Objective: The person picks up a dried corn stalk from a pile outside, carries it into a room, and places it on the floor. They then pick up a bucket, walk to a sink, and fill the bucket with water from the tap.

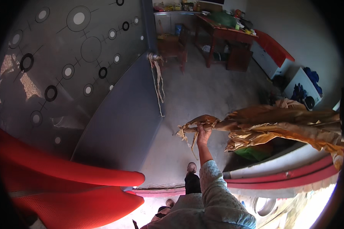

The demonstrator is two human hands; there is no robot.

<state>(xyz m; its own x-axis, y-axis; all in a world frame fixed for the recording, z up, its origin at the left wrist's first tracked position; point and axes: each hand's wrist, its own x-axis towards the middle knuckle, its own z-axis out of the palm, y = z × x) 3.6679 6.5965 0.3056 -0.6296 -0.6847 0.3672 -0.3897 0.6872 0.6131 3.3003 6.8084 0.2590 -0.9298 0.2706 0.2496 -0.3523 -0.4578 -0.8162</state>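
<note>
**A hand holds up a bundle of dried leaves above a concrete floor**

One hand [203,131], reaching up from a grey knitted sleeve [214,191] at the bottom of the view, is closed around a bundle of dried, tan-brown leaves [271,126]. Which of the person's hands this is cannot be told; no second hand is visible. The fingers wrap the bundle near its narrow end. A short, frayed tuft sticks out just to the left of the grip, with thin strips hanging below it. The long, broad, crinkled part of the bundle stretches away to the right of the grip, fanning wider toward the picture's edge.

Directly below the grip lies a grey concrete floor [195,99], and a shoe [192,167] shows beside the sleeve. Left of the grip stands a grey panel [122,126] with a strip of the same dried stuff [158,82] hanging from its top. Farther left is bright red fabric [65,183]. Well beyond the grip, a dark red wooden table [225,34] stands cluttered.
</note>
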